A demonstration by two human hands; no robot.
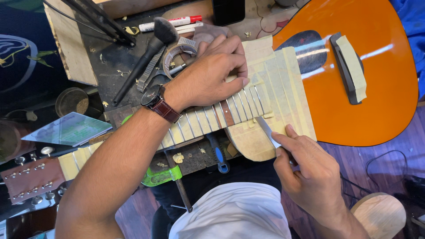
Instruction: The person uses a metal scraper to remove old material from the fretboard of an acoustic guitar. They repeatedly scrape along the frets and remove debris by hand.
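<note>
From my head camera, a glossy orange round-bodied stringed instrument [376, 84] fills the upper right of the frame, its fretted neck [208, 119] running toward the lower left, both wrapped in strips of pale yellow masking tape [283, 84]. My left hand [212, 75], with a brown leather-strapped wristwatch [159, 102], presses flat on the neck at centre, grasping nothing. My right hand [310, 172], lower right, is closed around a thin flat metal blade [267, 131] touching the tape. A white marker with a red cap [170, 23] lies at the top.
</note>
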